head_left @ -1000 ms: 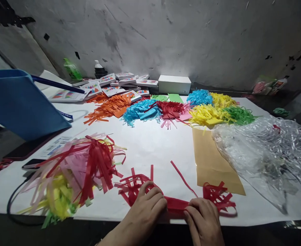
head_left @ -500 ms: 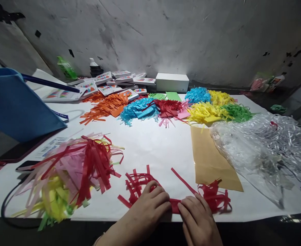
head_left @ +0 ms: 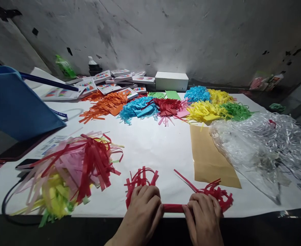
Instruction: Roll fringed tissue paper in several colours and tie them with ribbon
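Observation:
A red tissue paper tassel (head_left: 174,208) lies across the front edge of the white-covered table, its middle a narrow rolled band and its cut strips fanning out at both ends. My left hand (head_left: 146,208) is closed over the band's left part, beside the left fringe. On the right part, my right hand (head_left: 204,213) grips the band with bent fingers, near the right fringe. A short stretch of red band shows between the two hands. The undersides of my fingers are hidden. One loose red strip (head_left: 185,180) points up and left from the right fringe.
Left lies a pile of red, pink and yellow tassels (head_left: 89,164), by a blue bag (head_left: 19,106). Brown paper (head_left: 211,160) and a clear plastic bag (head_left: 247,153) lie right. Behind are coloured tassels (head_left: 204,111), flat boxes (head_left: 109,88) and a white box (head_left: 171,82).
My hands have moved apart along the red band, the left one leftward and the right one slightly rightward. More of the band shows between them, and it looks narrower.

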